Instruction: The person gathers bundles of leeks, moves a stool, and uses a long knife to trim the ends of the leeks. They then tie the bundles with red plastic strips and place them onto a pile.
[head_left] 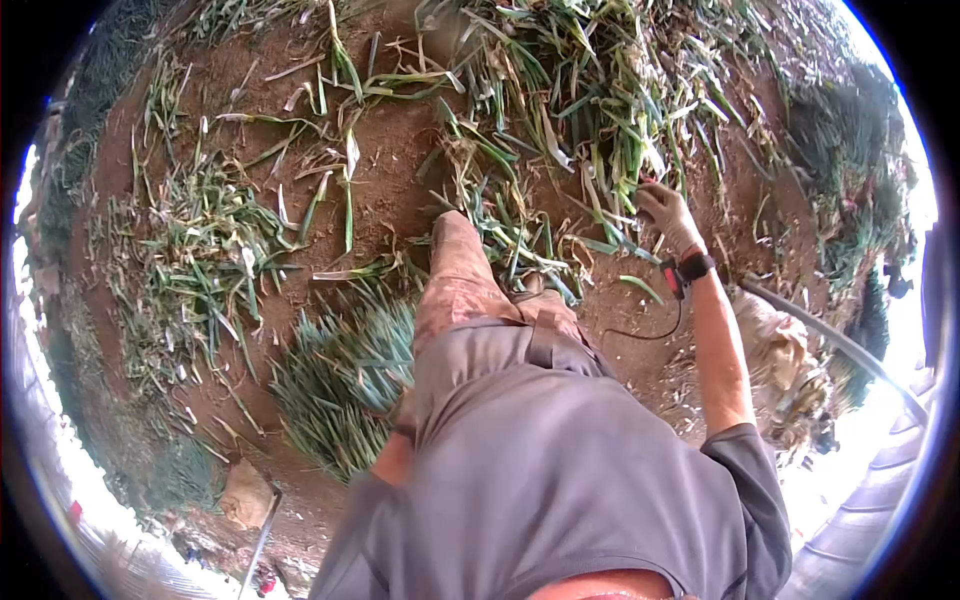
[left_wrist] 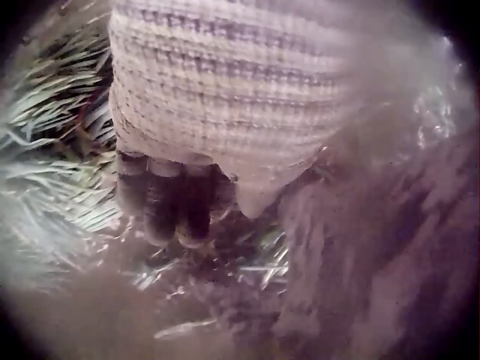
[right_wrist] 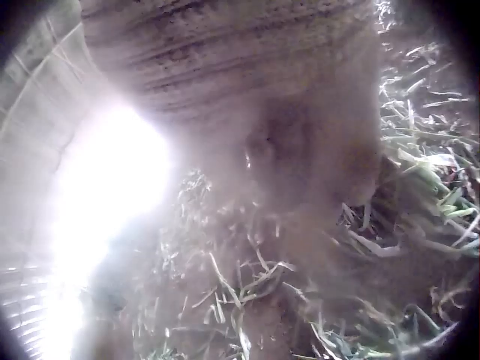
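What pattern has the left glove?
Pale knit glove with darker stripes, best in the left wrist view.

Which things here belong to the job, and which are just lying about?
Seemingly the job:
right hand, at the heaped green stalks
left hand, nothing visibly held
dense green bundle beside the leg

Probably just lying about:
grey pipe, right
tan lump, lower left
pale crumpled material, right

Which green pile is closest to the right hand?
The big, messy pile ahead, slightly right: the right hand reaches its edge, while the other green piles lie farther away.
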